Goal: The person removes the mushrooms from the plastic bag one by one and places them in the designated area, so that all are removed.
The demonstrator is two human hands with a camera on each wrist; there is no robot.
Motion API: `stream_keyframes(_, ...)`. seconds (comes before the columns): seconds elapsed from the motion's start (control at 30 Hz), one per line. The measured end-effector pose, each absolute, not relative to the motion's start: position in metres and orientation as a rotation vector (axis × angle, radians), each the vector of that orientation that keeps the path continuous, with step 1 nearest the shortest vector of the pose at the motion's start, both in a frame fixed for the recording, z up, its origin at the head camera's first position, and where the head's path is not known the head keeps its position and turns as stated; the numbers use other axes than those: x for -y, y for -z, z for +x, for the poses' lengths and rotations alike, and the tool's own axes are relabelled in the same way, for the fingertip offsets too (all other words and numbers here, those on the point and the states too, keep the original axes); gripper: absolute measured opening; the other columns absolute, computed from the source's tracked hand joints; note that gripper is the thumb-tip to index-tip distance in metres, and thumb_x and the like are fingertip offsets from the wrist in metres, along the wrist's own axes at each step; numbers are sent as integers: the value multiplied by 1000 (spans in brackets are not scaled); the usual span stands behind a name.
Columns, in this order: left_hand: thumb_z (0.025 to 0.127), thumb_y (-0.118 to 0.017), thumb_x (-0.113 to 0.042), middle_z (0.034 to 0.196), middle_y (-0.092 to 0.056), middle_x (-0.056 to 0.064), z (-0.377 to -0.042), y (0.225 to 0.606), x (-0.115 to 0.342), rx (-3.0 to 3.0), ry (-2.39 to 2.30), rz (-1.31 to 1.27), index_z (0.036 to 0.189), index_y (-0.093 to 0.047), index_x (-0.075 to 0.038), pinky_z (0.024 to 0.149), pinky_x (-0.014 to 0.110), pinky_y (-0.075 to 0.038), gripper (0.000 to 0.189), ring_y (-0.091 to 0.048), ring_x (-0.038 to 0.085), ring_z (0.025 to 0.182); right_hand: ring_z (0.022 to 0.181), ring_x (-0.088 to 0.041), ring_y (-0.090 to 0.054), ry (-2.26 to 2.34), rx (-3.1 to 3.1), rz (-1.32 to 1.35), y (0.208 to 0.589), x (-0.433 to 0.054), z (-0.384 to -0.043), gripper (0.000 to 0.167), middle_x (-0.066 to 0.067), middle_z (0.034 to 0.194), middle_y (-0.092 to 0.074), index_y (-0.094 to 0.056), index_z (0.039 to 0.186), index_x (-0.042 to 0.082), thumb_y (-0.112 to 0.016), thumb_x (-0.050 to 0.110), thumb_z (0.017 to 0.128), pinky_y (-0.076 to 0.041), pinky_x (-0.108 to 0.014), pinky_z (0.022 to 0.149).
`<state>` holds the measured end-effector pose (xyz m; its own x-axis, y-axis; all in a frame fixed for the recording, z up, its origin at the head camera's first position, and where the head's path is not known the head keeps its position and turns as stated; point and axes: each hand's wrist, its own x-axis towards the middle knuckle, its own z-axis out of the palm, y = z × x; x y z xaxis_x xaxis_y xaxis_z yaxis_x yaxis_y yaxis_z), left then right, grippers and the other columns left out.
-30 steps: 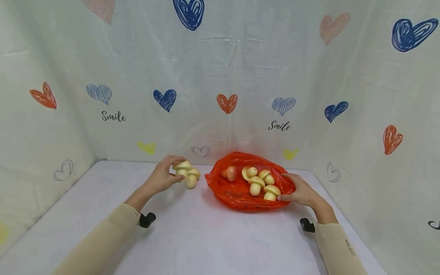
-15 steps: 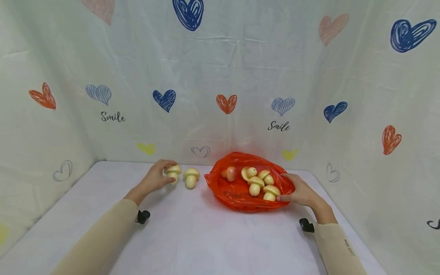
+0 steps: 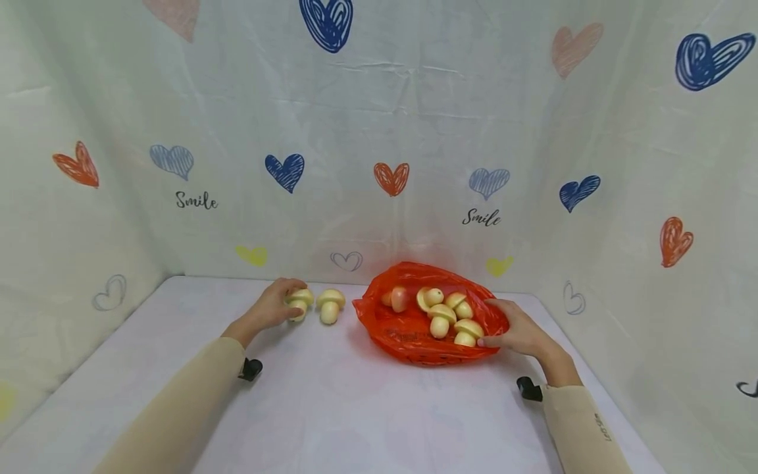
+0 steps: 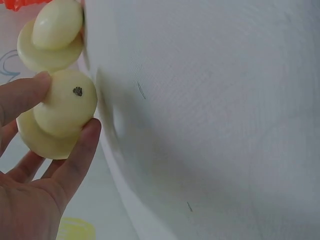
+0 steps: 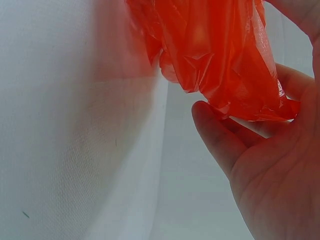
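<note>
My left hand [image 3: 274,305] grips a pale yellow toy mushroom [image 3: 300,297] at the table's far side. In the left wrist view, thumb and fingers close around this mushroom [image 4: 66,107], and a dark spot marks its stem end. Just right of it a second mushroom [image 3: 329,305] stands upright, cap up. My right hand [image 3: 521,331] holds the right edge of an open red plastic bag [image 3: 393,341], whose film [image 5: 225,55] bunches between thumb and fingers in the right wrist view. Several mushrooms [image 3: 439,322] lie inside the bag; one at the left is partly behind red film.
A white cloth covers the table [image 3: 355,415]. Close behind it hangs a pale curtain [image 3: 426,131] printed with hearts and "Smile", which also runs along both sides. Black wrist cameras [image 3: 251,369] sit at the sleeve cuffs.
My left hand has moved left with its mushroom, away from the second mushroom, then slightly down and right to the table. The right hand and the bag stay as they were.
</note>
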<state>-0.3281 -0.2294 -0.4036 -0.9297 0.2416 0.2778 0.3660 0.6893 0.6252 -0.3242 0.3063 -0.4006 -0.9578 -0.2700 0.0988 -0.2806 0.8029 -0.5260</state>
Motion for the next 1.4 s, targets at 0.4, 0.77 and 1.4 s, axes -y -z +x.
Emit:
stream_keyframes(0.4, 76, -77, -3, 119, -53, 24, -335, 407, 230, 2734, 1055, -499, 125, -56, 2, 100, 57, -34, 54, -48, 41, 113, 127, -43, -36, -865, 2966, 445, 401, -307, -324, 96, -19, 144, -34, -38, 143, 11, -82, 47, 66, -42, -62, 92)
stream_keyframes(0.77, 77, -75, -3, 122, -52, 25, -337, 408, 229, 2754, 1051, -514, 127, -55, 3, 101, 57, -33, 54, -47, 42, 115, 127, -43, -37, -849, 2963, 461, 401, -307, -324, 94, -19, 143, -35, -39, 142, 11, -82, 46, 66, -41, -62, 93)
stream_keyframes(1.4, 77, -76, -7, 129, -47, 27, -330, 402, 230, 2753, 1027, -484, 134, -50, 0, 99, 59, -34, 63, -43, 45, 120, 126, -42, -37, -858, 2964, 458, 399, -306, -322, 93, -19, 143, -35, -38, 143, 11, -82, 44, 67, -42, -62, 92)
